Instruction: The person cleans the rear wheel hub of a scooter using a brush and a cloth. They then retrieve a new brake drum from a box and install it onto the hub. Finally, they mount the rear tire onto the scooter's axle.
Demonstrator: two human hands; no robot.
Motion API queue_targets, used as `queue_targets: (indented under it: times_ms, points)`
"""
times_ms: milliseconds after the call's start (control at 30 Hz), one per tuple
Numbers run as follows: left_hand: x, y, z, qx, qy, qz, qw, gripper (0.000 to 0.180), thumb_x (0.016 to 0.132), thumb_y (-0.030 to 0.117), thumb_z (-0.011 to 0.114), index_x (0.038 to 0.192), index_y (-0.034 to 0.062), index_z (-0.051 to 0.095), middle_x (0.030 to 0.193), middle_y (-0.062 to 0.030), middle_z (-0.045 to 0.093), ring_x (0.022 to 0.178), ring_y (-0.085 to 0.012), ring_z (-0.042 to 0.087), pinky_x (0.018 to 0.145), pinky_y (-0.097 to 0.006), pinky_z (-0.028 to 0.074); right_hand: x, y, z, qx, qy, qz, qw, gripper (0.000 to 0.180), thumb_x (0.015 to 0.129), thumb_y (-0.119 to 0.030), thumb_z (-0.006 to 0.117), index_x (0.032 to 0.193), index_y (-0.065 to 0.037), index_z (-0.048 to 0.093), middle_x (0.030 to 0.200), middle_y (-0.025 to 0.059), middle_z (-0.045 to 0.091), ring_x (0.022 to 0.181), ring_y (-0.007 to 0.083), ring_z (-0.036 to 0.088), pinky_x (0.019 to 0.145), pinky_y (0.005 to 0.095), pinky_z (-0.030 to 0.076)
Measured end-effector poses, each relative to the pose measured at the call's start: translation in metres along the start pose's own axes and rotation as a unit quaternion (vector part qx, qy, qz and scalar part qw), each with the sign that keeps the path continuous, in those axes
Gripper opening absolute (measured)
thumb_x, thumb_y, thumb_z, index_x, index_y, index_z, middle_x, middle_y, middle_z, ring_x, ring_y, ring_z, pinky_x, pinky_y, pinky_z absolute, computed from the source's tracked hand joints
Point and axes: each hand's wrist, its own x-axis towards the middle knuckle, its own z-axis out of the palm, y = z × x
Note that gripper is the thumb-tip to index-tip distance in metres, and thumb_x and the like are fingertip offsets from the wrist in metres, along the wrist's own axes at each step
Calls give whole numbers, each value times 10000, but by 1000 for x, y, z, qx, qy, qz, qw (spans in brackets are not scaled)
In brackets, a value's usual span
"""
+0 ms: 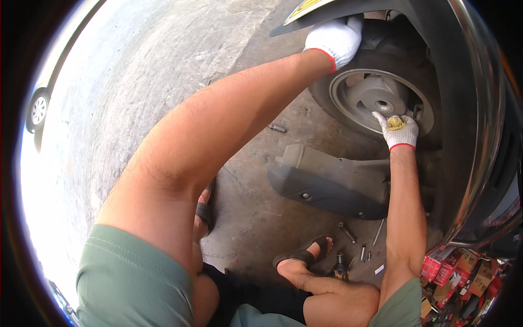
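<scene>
A scooter's rear wheel (343, 111), with a black tyre and silver rim, stands in front of me. My left hand (335, 41), in a white glove with a red cuff, reaches over the top of the tyre below the dark fender (376, 10); its fingertips are mostly hidden. At the lower right of the rim is my right hand (404, 135), gloved alike. Its thumb sticks out toward the wheel hub (383, 103), while the other fingers look curled. A crumpled yellow-brown patch (396, 122) shows at the knuckles; I cannot tell whether it is cloth or glove.
A dark exhaust silencer (327, 180) lies or hangs below the wheel. A socket (278, 128) rests on the concrete. Several tools, including a ratchet-like handle (347, 232), and a dark bottle (341, 267) are near my foot. Red and brown boxes (449, 267) pile up at right.
</scene>
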Motion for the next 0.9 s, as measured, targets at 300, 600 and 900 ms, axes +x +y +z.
queue_targets:
  times_ms: [300, 600, 900]
  points:
    - [-2, 10, 17, -173, 97, -122, 972, 462, 1039, 364, 343, 1265, 58, 604, 1188, -238, 674, 1062, -420, 648, 935, -464, 515, -2, -13, -4, -28, 18, -25, 999, 312, 920, -55, 328, 1076, 86, 559, 860, 136, 596, 884, 331, 620, 1093, 791, 305]
    - [-10, -14, 25, 10, 80, -59, 995, 306, 968, 114, 450, 1240, 24, 558, 1122, -301, 653, 990, -458, 654, 844, -500, 547, 12, -14, -7, -76, 2, -31, 997, 300, 933, -70, 343, 1083, 54, 572, 982, 149, 660, 914, 330, 653, 1053, 771, 383]
    - [0, -35, 31, 79, 101, -40, 991, 337, 956, 145, 496, 1244, -13, 572, 1080, -256, 698, 917, -381, 712, 745, -443, 583, 11, -6, 0, -104, 10, -49, 993, 189, 949, -68, 378, 966, -2, 554, 731, 61, 510, 682, 251, 554, 1023, 771, 415]
